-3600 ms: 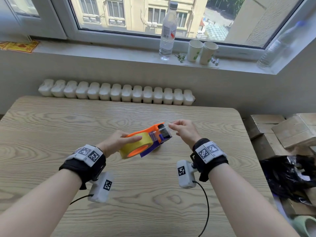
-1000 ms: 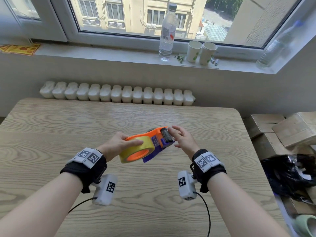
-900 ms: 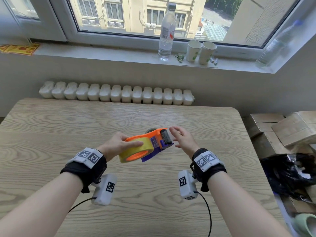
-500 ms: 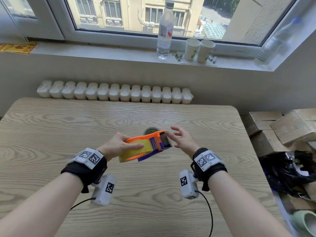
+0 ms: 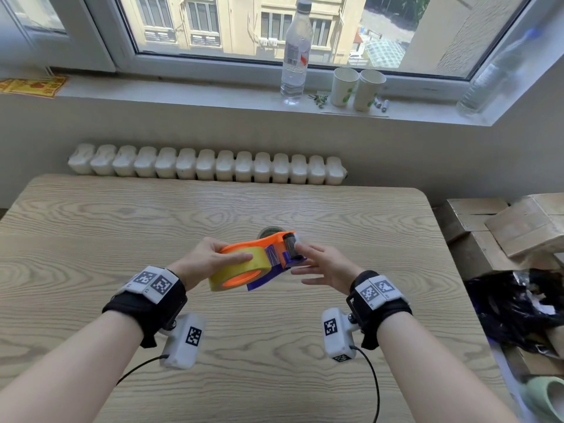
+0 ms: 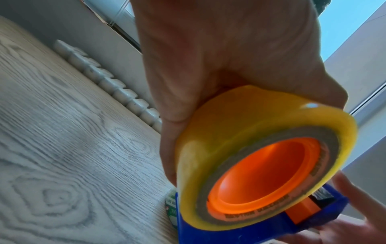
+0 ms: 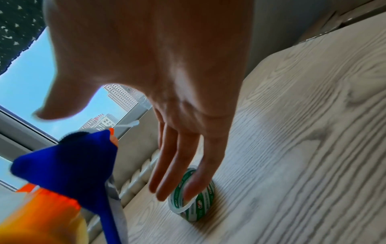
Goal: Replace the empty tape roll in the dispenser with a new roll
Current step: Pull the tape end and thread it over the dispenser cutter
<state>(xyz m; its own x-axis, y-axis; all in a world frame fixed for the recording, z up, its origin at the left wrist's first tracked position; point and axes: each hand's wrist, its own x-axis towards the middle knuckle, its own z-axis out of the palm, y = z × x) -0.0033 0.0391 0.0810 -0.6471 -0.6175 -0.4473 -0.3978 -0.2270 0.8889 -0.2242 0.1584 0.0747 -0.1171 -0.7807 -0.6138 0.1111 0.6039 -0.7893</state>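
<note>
An orange and blue tape dispenser [image 5: 283, 248] with a full yellow tape roll [image 5: 241, 268] on its orange hub [image 6: 265, 178] is held above the wooden table [image 5: 122, 227]. My left hand [image 5: 229, 254] grips the roll and the frame, thumb across the roll's side. My right hand [image 5: 300, 261] is at the dispenser's front end with straight, spread fingers [image 7: 177, 165], holding nothing. The empty tape core [image 7: 194, 194], clear with green print, lies on the table just behind the dispenser, partly hidden in the head view [image 5: 268, 232].
A white radiator [image 5: 207, 166] runs along the table's far edge. On the windowsill stand a water bottle [image 5: 296, 53] and two paper cups [image 5: 357, 87]. Cardboard boxes [image 5: 518, 227] and a black bag [image 5: 515, 303] lie off the table's right edge.
My right hand has come off the dispenser's front roller and spread its fingers. My left hand has tilted the dispenser, so the roll's open side faces me more. The empty core now shows behind it.
</note>
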